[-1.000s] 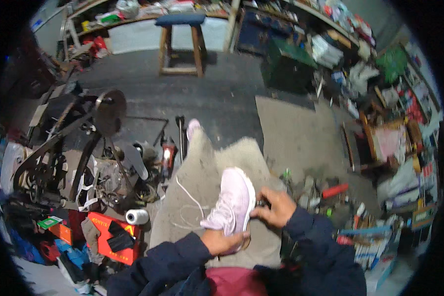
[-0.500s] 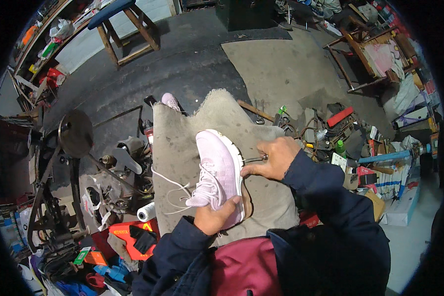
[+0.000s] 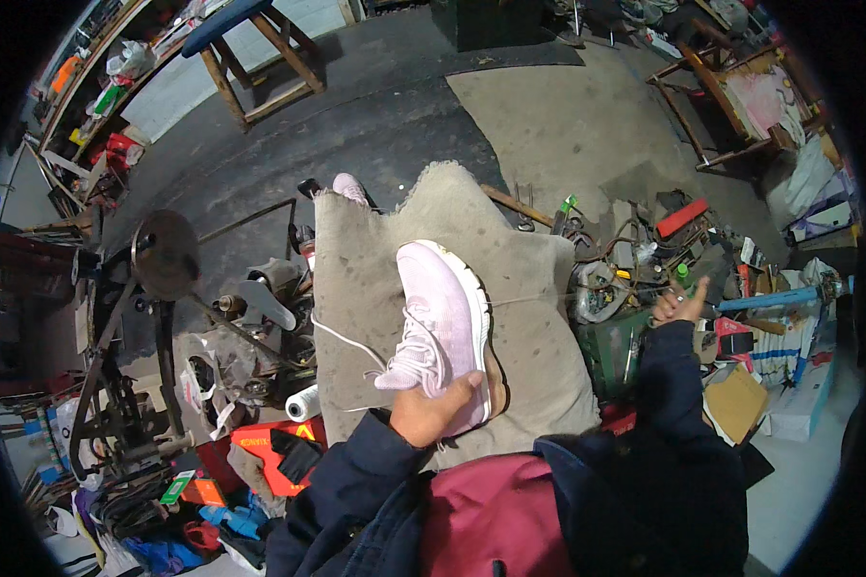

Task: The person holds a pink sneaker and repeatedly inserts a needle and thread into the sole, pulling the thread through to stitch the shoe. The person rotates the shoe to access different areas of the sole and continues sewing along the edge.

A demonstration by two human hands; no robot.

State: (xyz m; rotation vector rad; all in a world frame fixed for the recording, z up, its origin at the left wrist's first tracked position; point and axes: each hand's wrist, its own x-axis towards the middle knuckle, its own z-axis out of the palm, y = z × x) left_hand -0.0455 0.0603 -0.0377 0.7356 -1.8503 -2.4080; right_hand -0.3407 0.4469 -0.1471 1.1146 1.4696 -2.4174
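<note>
A pale pink sneaker (image 3: 443, 308) with loose white laces (image 3: 416, 358) and a white sole lies on its side on a worn beige cloth (image 3: 356, 279) over my lap. My left hand (image 3: 431, 409) grips it near the heel, thumb pressed on the sole side. From the sole edge a faint thin thread seems to run right across the cloth. Away to the right, above the cluttered tools, my right hand (image 3: 678, 306) is raised with curled fingers; a small bright spot shows at them, and what they hold is unclear.
A black metal machine with a round disc (image 3: 165, 255) stands at left. A white thread spool (image 3: 303, 404) and a red box (image 3: 269, 447) lie near my left arm. Tools and a red block (image 3: 681, 219) crowd the right. A wooden stool (image 3: 260, 72) stands far left.
My right hand has left the shoe's sole and swung out to the right; the metal-shafted tool it held at the sole no longer shows there. My left hand still holds the sneaker.
</note>
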